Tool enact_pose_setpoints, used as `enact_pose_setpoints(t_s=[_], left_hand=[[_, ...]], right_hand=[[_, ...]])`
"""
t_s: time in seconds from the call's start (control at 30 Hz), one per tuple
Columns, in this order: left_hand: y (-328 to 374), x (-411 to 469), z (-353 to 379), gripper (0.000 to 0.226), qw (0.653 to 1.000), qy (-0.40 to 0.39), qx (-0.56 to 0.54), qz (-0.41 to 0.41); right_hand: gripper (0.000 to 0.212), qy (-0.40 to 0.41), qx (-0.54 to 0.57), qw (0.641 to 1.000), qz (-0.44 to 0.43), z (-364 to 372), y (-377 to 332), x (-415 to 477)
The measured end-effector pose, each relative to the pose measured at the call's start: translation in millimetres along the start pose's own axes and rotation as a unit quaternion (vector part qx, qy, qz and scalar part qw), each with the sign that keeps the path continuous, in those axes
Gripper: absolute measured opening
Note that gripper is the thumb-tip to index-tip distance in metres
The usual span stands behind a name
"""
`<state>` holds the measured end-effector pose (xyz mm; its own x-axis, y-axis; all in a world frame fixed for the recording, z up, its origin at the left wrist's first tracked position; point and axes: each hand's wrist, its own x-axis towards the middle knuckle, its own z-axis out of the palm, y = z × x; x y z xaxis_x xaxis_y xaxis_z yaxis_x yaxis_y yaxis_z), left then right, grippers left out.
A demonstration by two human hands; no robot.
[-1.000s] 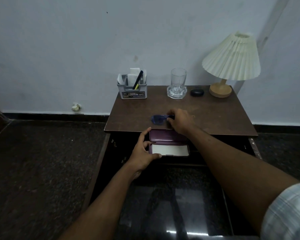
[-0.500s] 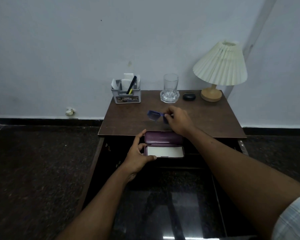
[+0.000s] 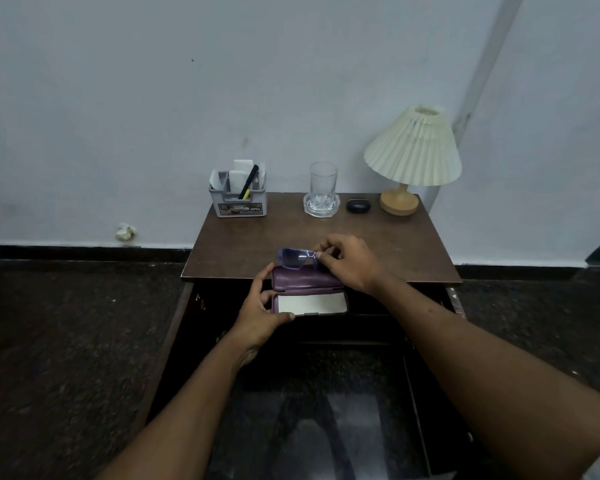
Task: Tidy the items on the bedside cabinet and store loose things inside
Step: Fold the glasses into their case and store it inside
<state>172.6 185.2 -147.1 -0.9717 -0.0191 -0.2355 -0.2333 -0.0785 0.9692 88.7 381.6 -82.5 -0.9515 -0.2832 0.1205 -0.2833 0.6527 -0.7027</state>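
Left hand [image 3: 257, 315] grips the open case [image 3: 307, 291]; right hand [image 3: 349, 263] pinches the glasses [image 3: 296, 258] just beyond it: recommend lowering them folded and level into the tray.

A pale blue-grey wall [image 3: 153, 116] fills the upper half of the view. It has a tiny dark speck [image 3: 192, 59] at eleven o'clock and a faint smudge [image 3: 245, 141] nearer the middle. A lighter strip [image 3: 482, 81] runs up the wall toward one o'clock, slightly tilted. A black skirting band [image 3: 66, 252] lines the wall's foot. A small white crumpled lump [image 3: 124, 232] lies against it, at nine o'clock from the cabinet [image 3: 413, 244]. Dark speckled floor [image 3: 66, 341] spreads toward eight o'clock.
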Motion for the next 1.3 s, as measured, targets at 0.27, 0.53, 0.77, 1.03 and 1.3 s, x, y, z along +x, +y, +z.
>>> enact_pose_setpoints(t_s=[0.27, 0.53, 0.77, 1.03, 1.3], left_hand=[[1, 1, 0, 0.104, 1.0, 0.006, -0.024, -0.002], [1, 2, 0, 0.105, 0.999, 0.0, -0.032, -0.006], [-2, 3, -2, 0.106, 1.0, 0.008, -0.028, 0.001], [1, 1, -1, 0.103, 1.0, 0.001, -0.027, -0.009], [2, 1, -2, 0.105, 0.999, 0.002, -0.042, -0.012]], right_hand=[[0.01, -0.028, -0.037, 0.999, -0.021, 9, 8, -16], [0.008, -0.052, -0.038, 0.997, -0.04, 20, 18, -24], [0.009, -0.056, -0.046, 0.995, -0.072, 25, 20, -27], [0.013, -0.085, -0.128, 0.978, -0.139, 29, 24, -27], [0.013, 0.055, -0.042, 0.994, -0.09, 24, 29, -30]])
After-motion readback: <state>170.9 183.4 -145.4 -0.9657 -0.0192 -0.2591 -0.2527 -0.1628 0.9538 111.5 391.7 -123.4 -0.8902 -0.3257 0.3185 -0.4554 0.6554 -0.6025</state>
